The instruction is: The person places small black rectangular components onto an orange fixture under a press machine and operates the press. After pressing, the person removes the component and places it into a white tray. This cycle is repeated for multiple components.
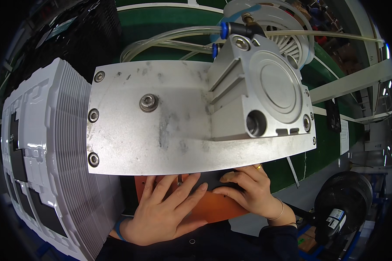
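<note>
My left hand (159,217) lies with its fingers stretched and slightly spread over an orange surface (217,206) and the edge of a dark grey flat piece (209,180). Its fingertips reach close to the front edge of a thick silver metal plate (130,135). Across from it, my right hand (250,189) curls thumb and forefinger onto the dark piece, and the forefinger's tip looks wrapped. The other right fingers go partly out of sight under the plate. Most of the dark piece is also hidden below the plate, so its kind cannot be made out.
A square metal pneumatic cylinder (276,87) sits on the plate, with clear hoses (174,32) behind. Stacked white plastic trays (35,143) stand close on the left, a black crate (65,39) beyond. A black fan (344,204) is at lower right; a white reel (287,39) is behind.
</note>
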Available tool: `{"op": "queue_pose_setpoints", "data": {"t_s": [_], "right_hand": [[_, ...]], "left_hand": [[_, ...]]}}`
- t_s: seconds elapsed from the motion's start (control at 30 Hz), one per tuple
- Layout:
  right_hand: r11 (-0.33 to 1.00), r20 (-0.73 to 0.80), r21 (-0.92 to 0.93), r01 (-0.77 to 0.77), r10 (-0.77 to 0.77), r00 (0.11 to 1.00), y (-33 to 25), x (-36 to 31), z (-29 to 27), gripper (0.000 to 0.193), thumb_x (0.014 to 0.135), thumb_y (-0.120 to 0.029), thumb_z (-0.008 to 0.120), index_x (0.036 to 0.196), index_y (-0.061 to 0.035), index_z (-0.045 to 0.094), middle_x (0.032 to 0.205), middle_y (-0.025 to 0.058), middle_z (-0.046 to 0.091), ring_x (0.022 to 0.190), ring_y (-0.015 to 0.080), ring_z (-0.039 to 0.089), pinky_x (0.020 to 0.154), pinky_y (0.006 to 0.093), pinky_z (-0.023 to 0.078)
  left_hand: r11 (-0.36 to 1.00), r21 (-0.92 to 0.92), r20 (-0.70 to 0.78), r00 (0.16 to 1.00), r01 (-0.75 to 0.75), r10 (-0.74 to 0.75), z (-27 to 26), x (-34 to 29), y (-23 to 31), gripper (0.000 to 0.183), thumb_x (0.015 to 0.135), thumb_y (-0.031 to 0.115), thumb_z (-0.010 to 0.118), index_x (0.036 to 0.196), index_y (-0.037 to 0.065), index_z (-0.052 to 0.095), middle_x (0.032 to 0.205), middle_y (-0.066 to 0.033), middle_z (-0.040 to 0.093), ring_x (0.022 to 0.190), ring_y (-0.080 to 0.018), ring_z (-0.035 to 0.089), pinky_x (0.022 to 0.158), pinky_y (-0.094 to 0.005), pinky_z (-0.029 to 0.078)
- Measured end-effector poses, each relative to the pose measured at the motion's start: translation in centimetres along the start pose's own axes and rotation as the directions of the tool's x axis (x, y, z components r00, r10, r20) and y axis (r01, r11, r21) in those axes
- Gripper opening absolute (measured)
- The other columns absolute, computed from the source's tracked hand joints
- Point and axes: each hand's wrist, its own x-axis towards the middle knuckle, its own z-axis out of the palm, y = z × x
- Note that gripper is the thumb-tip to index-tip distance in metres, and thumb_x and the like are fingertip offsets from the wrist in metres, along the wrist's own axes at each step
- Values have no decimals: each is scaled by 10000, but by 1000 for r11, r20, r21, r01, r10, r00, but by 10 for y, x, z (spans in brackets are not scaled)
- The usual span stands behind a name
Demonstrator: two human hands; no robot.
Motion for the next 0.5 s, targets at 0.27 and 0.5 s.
{"op": "queue_pose_setpoints", "data": {"t_s": [0.27, 0.5], "right_hand": [[999, 57, 37, -31, 29, 998, 0, -2, -2, 287, 682, -232, 845, 871, -97, 675, 944, 48, 660, 813, 210, 573, 731, 320, 415], [999, 44, 38, -37, 36, 998, -2, -5, -1, 281, 684, -223, 844, 862, -95, 669, 981, 59, 659, 815, 230, 571, 764, 334, 438]], "left_hand": [[1000, 13, 6, 1000, 2, -2, -3, 1, 0, 667, 796, 574, 671, 1326, 177, 590, 1455, -78, 458, 1358, -382, 331, 1130, -612, 179], [1000, 2, 0, 1000, 9, -9, -4, 0, 2, 642, 789, 543, 693, 1310, 180, 603, 1449, -67, 467, 1352, -370, 342, 1122, -608, 199]]}}
